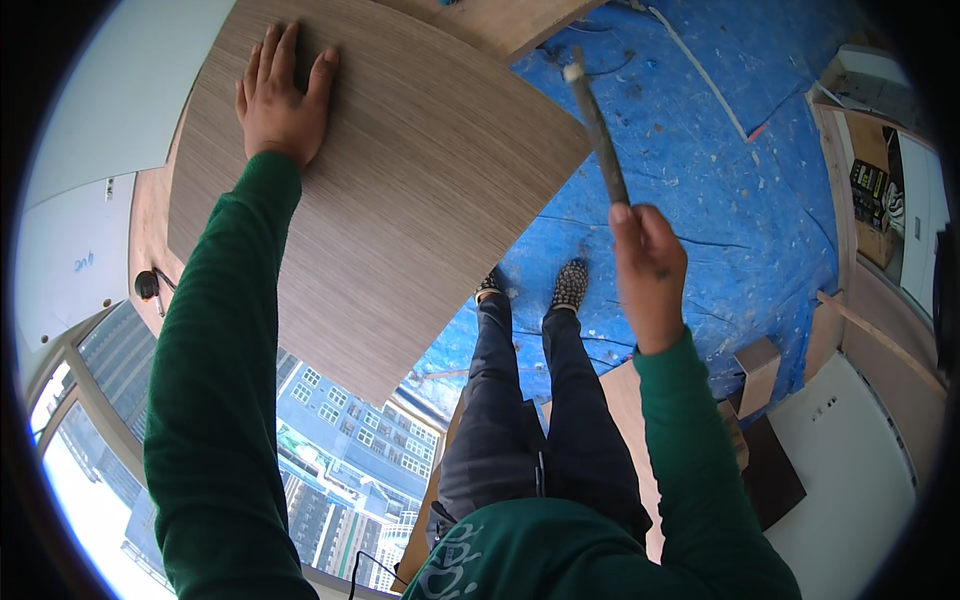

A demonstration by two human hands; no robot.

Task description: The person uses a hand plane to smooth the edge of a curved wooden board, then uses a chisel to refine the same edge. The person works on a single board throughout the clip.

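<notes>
A large grey-brown wood-grain panel (pixel 400 190) fills the upper left of the view. My left hand (pixel 283 100) lies flat on it near its far end, fingers stretched out and holding nothing. To the right of the panel, my right hand (pixel 650 270) is closed around one end of a long, flat grey file (pixel 603 140). The file points away from me and passes close by the panel's right corner; whether they touch I cannot tell. A small pale spot shows near its far tip.
Blue sheeting (pixel 700 190) with white specks covers the floor. A tape measure (pixel 147 285) lies at the left on a wooden surface. Windows (pixel 350 430) show buildings below. Boards (pixel 840 440) and an open cabinet (pixel 880 190) stand at the right.
</notes>
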